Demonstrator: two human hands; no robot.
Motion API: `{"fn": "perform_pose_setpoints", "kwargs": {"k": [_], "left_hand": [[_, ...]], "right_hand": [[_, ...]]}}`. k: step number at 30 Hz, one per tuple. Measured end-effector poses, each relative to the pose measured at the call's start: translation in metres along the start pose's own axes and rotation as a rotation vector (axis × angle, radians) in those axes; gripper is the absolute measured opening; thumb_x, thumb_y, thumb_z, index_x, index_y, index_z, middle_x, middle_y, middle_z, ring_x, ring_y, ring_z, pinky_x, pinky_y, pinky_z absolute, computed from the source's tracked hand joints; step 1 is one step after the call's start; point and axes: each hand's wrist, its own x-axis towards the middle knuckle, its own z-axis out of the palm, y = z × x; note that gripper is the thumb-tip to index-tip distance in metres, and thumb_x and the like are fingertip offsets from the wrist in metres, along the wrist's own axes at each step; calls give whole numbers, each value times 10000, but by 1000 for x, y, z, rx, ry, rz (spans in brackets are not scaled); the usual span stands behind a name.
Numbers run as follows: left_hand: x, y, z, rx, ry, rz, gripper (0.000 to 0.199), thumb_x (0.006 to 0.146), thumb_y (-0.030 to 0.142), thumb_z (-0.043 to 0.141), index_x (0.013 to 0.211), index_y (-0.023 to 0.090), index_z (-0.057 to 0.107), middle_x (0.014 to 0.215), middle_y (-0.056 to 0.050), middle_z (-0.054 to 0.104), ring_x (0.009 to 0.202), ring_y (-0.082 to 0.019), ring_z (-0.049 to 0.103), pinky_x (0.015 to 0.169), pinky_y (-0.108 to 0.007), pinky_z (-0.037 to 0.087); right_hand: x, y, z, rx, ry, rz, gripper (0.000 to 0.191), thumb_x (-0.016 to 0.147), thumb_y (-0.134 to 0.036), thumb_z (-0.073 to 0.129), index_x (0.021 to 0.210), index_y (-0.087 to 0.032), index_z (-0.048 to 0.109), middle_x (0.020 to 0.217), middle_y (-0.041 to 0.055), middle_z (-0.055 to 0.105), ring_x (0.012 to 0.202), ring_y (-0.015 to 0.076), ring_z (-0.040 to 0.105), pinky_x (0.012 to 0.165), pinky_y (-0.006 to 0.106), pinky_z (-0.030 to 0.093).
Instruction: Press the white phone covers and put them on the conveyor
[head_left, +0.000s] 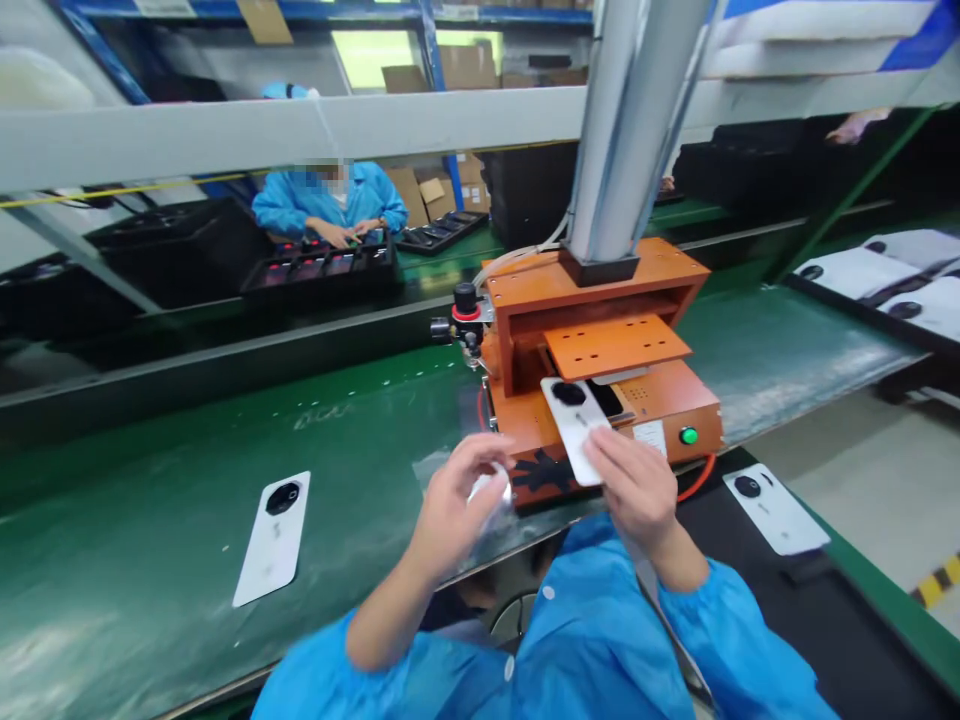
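My right hand (637, 485) grips the lower end of a white phone back cover (574, 425) with a round black camera area. This cover is tilted in front of the orange press (517, 400), just below its raised plate (619, 345). Within the press lies a dark, flat piece (609, 400), partly hidden. My left hand (454, 505) is raised at the press's front left corner, its fingers curved and thumb apart. Behind its fingers shows a shiny, whitish clear piece (495, 495) that I cannot make out. Another white phone back cover (274, 540) lies on the green bench at left.
A further white cover (776, 510) rests on a black surface at right. A green button (688, 436) sits on the press's front, a regulator (466, 315) on its side. Across the bench, a person in blue (330, 205) works over a black tray (322, 275).
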Motion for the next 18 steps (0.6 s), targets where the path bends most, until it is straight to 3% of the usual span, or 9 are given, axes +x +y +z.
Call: {"fn": "perform_pose_setpoints", "kwargs": {"k": [4,8,11,14,18], "left_hand": [[77,8,60,-523,-100,-275,449,822,327,726,1246,199,649,1288,-133,693,1052,-245,711,714,-295,549],[124,0,98,-669,-68,-307,376,729,357,813,1025,179,665,1063,-91,748,965,-230,733,738,-305,553],[143,-7,112,-626,69,-261,323,695,314,835,918,179,644,886,-40,746,853,-208,727,740,-323,560],[157,-12,120,-538,190,-271,145,792,232,749,835,155,633,767,-7,719,715,-151,682,678,-278,513],[161,-16,119,-502,209,-290,63,883,168,640,844,122,660,767,-11,722,679,-118,640,672,-260,473]], "right_hand": [[16,42,12,-17,-94,64,408,981,-130,468,1256,-291,722,1297,74,728,1296,265,641,1047,471,573],[14,49,11,-32,-166,90,426,924,-117,519,1282,-250,705,1304,100,721,1321,284,619,1068,492,553],[9,47,8,-55,-200,91,444,913,-124,532,1321,-223,677,1354,116,691,1365,309,577,1066,514,535],[7,49,7,-47,-225,93,467,941,-123,490,1370,-228,642,1407,111,658,1399,299,545,1073,506,519],[10,55,10,-25,-149,126,506,986,-101,382,1411,-243,618,1426,104,645,1387,262,562,1073,470,526]]}}
